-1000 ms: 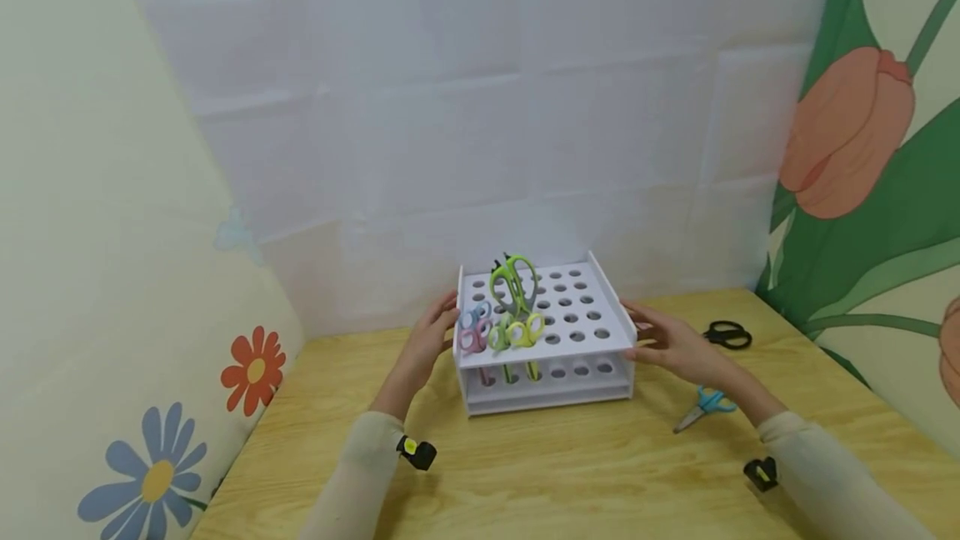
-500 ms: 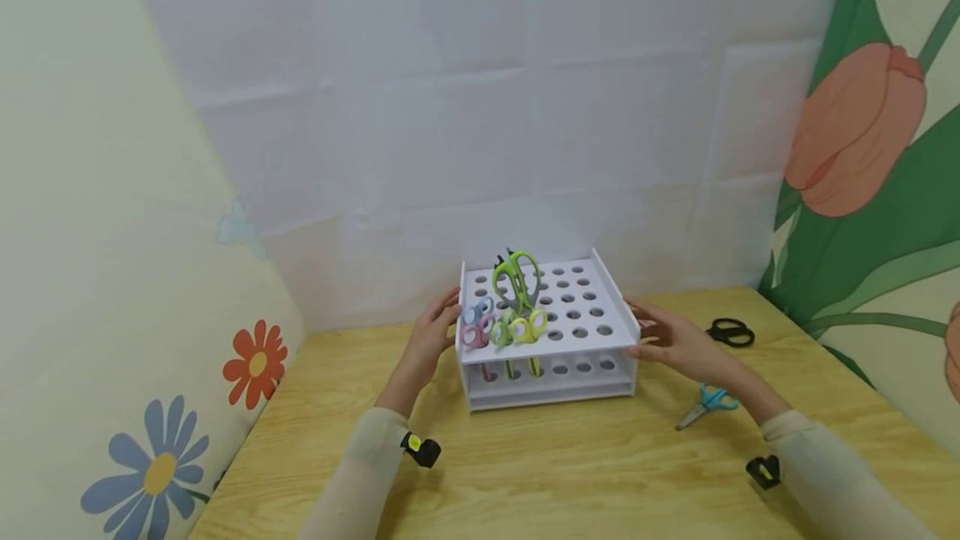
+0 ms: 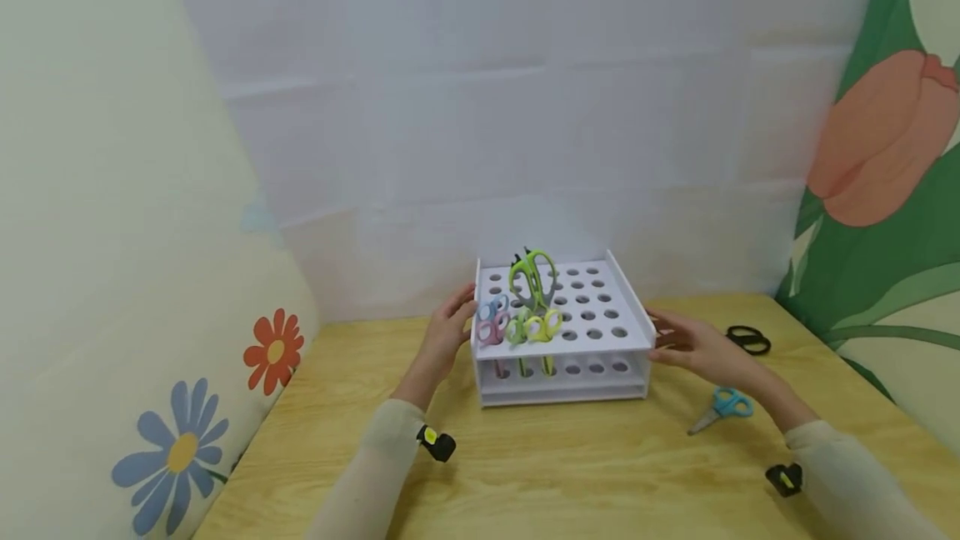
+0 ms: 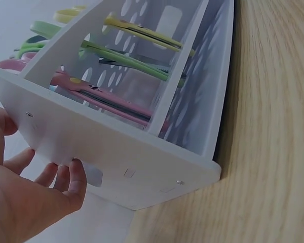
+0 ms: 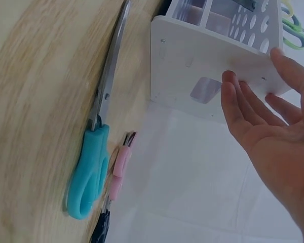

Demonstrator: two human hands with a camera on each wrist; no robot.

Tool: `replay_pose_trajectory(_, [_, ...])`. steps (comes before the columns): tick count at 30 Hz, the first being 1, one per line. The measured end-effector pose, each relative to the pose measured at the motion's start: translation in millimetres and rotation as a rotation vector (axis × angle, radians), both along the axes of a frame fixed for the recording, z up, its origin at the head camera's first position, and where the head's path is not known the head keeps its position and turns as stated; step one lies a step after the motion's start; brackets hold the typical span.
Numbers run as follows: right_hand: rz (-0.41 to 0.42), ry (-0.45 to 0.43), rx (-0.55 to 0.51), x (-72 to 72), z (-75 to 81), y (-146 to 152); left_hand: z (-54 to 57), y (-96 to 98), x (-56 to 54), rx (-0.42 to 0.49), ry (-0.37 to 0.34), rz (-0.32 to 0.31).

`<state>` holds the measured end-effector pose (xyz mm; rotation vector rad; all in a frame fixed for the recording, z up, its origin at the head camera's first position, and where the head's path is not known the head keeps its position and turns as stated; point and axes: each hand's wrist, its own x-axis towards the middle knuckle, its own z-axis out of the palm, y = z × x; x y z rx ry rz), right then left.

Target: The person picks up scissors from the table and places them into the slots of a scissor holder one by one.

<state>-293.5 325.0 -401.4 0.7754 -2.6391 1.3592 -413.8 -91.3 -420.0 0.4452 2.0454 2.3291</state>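
Between the loose, unclenched fingers of the left hand (image 3: pixel 442 337) and right hand (image 3: pixel 697 347), at its side walls (image 4: pixel 111 152), the white rack (image 3: pixel 579 326) looks light, rigid and smooth, so probably best held by the slots (image 5: pixel 204 90) near the fingertips, lest its scissors (image 4: pixel 109 100) sway.

Blk scissors (image 5: pixel 101 228) cut off, R wrist cam btm (head cam: partly hidden).

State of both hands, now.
Left hand: open, touching the side of the rack.
Right hand: open, at the rack's opposite side.
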Motion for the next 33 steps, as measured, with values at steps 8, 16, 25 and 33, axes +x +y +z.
replay_pose_trajectory(8, [0.055,0.04,0.074,17.6,1.5,12,-6.3,6.7,-0.5,0.065,-0.032,-0.016])
replay_pose_trajectory(16, [0.068,0.064,0.178,22.0,8.6,23,-8.5,0.2,-4.0,0.095,-0.047,-0.008])
replay_pose_trajectory(25, [0.015,0.109,0.167,15.4,-2.2,46,-8.9,-0.2,-7.0,0.104,-0.035,-0.052])
replay_pose_trajectory(33, [-0.115,0.201,0.225,3.5,-16.3,68,-7.8,0.4,-6.9,0.102,-0.033,-0.03])
